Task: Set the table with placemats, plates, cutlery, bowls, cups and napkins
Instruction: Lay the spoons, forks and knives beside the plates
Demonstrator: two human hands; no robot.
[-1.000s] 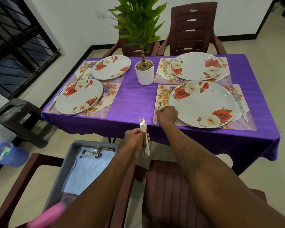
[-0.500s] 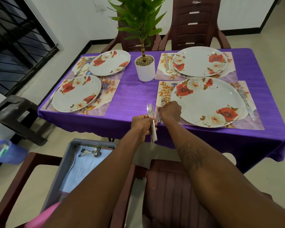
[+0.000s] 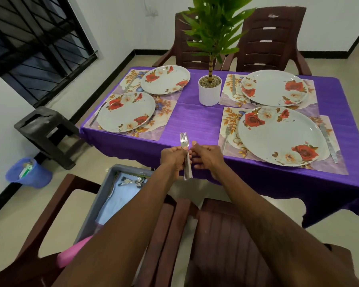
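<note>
Clutching upright steel forks (image 3: 185,149) in my left hand (image 3: 173,157), right hand (image 3: 208,157) half-curled, empty, reaching to pinch one; cutlery step, next placemat awaits.

Soft, even indoor light fills the room, with no hard shadows. Pale glare sheens the white floral round plates (image 3: 280,135) and the beige tiled floor (image 3: 120,160). Wide-angle distortion bows the edges. Both forearms blur slightly at the lower frame.

potted plant (image 3: 209,91), blue bin (image 3: 28,172), stool (image 3: 46,131)
</note>
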